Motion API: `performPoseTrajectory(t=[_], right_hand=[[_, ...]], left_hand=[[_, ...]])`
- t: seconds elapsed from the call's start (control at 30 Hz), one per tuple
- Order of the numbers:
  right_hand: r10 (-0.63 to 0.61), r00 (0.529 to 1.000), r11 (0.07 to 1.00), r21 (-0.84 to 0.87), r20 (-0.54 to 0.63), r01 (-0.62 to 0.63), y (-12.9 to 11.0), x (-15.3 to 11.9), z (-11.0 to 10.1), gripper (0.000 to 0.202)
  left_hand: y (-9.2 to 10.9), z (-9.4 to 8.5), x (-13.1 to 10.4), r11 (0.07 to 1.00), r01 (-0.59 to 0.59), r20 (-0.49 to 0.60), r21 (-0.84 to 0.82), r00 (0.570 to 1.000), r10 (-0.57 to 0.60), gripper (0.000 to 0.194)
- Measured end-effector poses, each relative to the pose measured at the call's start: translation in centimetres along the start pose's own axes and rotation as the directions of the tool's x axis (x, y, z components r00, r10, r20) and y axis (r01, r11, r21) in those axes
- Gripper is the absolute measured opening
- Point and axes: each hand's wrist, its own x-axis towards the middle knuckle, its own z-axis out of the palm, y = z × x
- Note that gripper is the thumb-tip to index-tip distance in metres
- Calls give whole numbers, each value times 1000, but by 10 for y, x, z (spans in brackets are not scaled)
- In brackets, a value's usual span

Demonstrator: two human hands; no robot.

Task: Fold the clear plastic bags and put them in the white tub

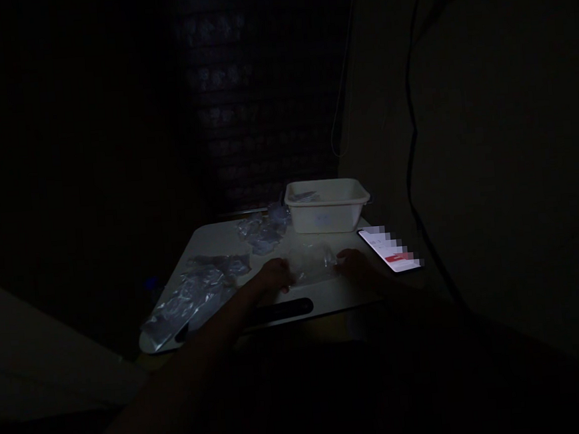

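Note:
The room is very dark. A clear plastic bag point(312, 263) lies spread between my two hands over the white tabletop point(335, 293). My left hand point(275, 275) has its fingers closed on the bag's left edge. On the opposite edge, my right hand point(352, 265) pinches the plastic near its corner. Crumpled clear bags point(195, 294) cover the table's left side, and a smaller heap of them point(262, 231) sits farther back. Behind my hands stands a cream-coloured tub point(325, 215) with some flat, pale packets point(304, 196) inside.
A lit phone or tablet point(390, 250) lies at the table's right edge. A dark slot point(281, 310) runs along the near edge. A black cable point(412, 134) hangs down the right wall, and a dark patterned curtain or blind point(221, 115) is behind the table.

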Motion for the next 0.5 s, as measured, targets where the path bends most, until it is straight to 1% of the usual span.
performPoseTrajectory(t=[0.03,0.1,0.13,0.17,0.2,0.23,0.27,0.3,0.33,0.37,0.4,0.47,0.5], right_hand=[[-5,1000,1000,7,3,5,0,0,0,20],[-11,1000,1000,20,25,11,-1,-1,-1,21],[-6,999,1000,24,39,5,-2,-1,-2,21],[6,999,1000,22,50,-7,-3,-1,-3,22],[18,998,1000,15,57,-19,-4,-1,-4,22],[25,998,1000,5,59,-26,-5,-1,-4,22],[23,998,1000,-6,56,-22,-6,-2,-4,22],[13,999,1000,-17,50,-12,-6,-2,-4,22],[1,999,1000,-26,50,0,-6,-2,-4,23],[-13,998,999,-30,56,14,-5,-2,-3,24],[-15,998,999,-35,67,17,-4,-1,-3,25],[-7,997,998,-63,73,12,-3,2,-3,29],[-14,998,996,-87,66,20,-2,4,-3,29]], left_hand=[[1,-1,-1,1000,1,19,16,1000,-2,4],[1,-3,-3,995,5,21,96,1000,-7,17],[1,-6,-5,988,11,-16,154,1000,-9,26],[2,-8,-6,976,16,-80,217,997,1,32],[2,-9,-8,959,10,-160,282,986,36,36],[3,-10,-9,939,-13,-236,343,966,100,35],[4,-9,-11,914,-59,-279,402,942,184,34],[6,-6,-12,880,-127,-281,458,918,278,34],[7,-1,-13,837,-203,-249,509,896,369,36],[9,6,-14,791,-276,-192,546,878,439,39],[9,14,-15,756,-307,-138,578,877,461,45],[9,30,-16,730,-269,-117,629,895,431,54],[8,37,-17,713,-264,-98,650,901,422,56]])
